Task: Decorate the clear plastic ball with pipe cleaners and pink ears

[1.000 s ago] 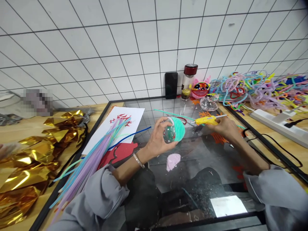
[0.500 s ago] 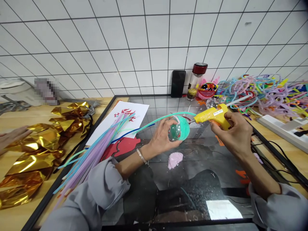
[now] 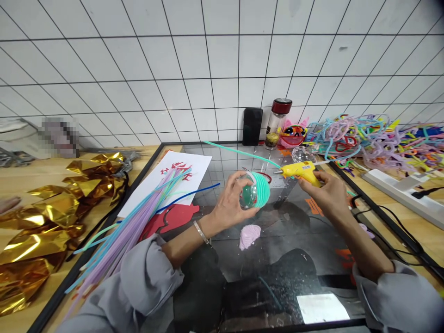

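Observation:
My left hand [image 3: 229, 201] is closed around a clear plastic ball [image 3: 246, 197], its fingers on the bare left side. Rows of mint-green pipe cleaner [image 3: 262, 189] coil round the ball's right side. My right hand [image 3: 326, 196] grips a yellow hot glue gun [image 3: 297, 170], whose nozzle points left, apart from the ball and slightly above it. A loose mint-green strand [image 3: 243, 153] stretches from the table's back edge to the gun, where it passes out of sight. Beneath the ball, a lilac scrap [image 3: 249, 237] lies on the glossy dark tabletop [image 3: 277, 231].
Purple and blue pipe cleaners [image 3: 133, 226] lie at left over white paper [image 3: 194, 169] and a red cutout [image 3: 176, 219]. Gold foil [image 3: 52, 206] sits further left, near another person's hand [image 3: 9, 204]. A phone [image 3: 252, 126], glass bottle [image 3: 277, 122], tangled pipe cleaners [image 3: 381, 143] and power strip [image 3: 398, 192] line the back and right.
The glue gun has drawn back from the wrapped ball, its nozzle now clear of the coils. The loose green strand has swung from the left toward the back edge.

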